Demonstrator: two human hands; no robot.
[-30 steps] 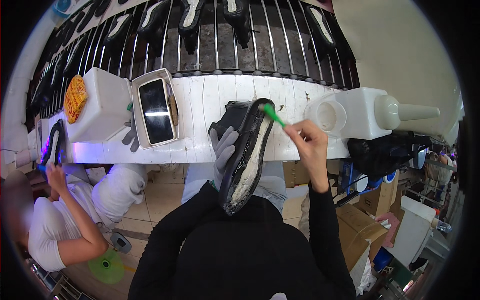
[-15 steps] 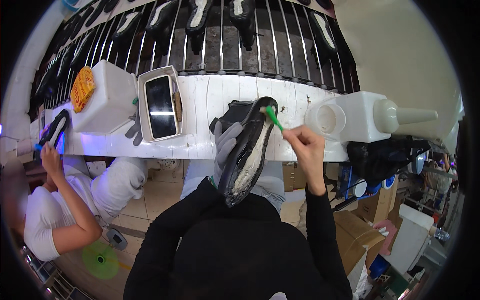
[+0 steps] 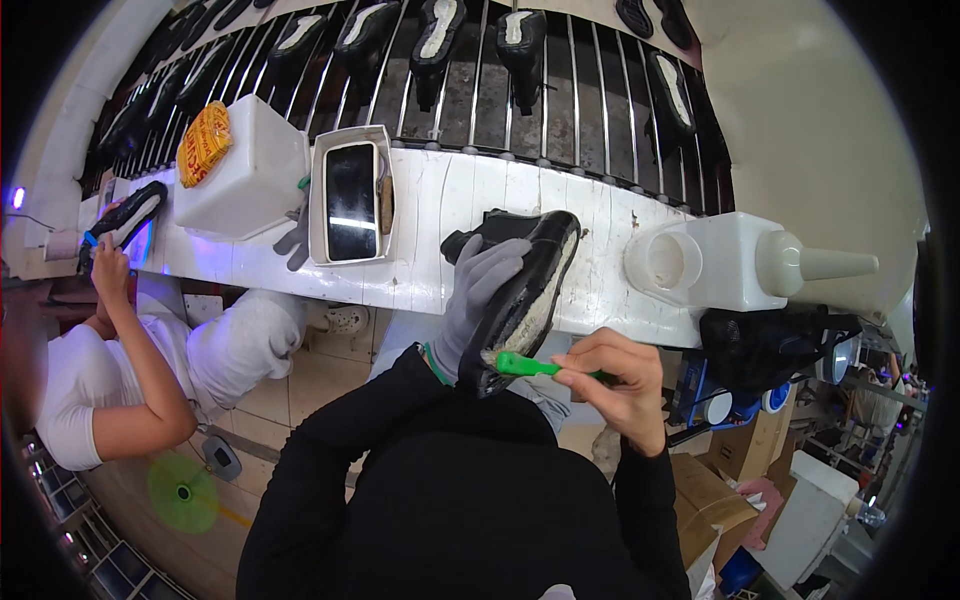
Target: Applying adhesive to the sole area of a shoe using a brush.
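My gloved left hand [image 3: 478, 292] grips the shoe [image 3: 525, 290] sole-up, exposing the heel; right hand [image 3: 615, 385] pinches the green brush [image 3: 530, 365], bristles against the sole's edge.

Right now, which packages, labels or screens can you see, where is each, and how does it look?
White jug: left on the bench, boxy, with a round yellow-and-red label.
White bottle: right on the bench, lying down, cone nozzle.
Cardboard boxes: floor, lower right, brown.
No screen can be told.

A long white-painted workbench [image 3: 430, 215] fronts a dark metal-bar rack [image 3: 500, 90] (rows of shoes upon it); beige floor tiles [image 3: 300, 385] and brown cardboard boxes [image 3: 715, 500] lie below.
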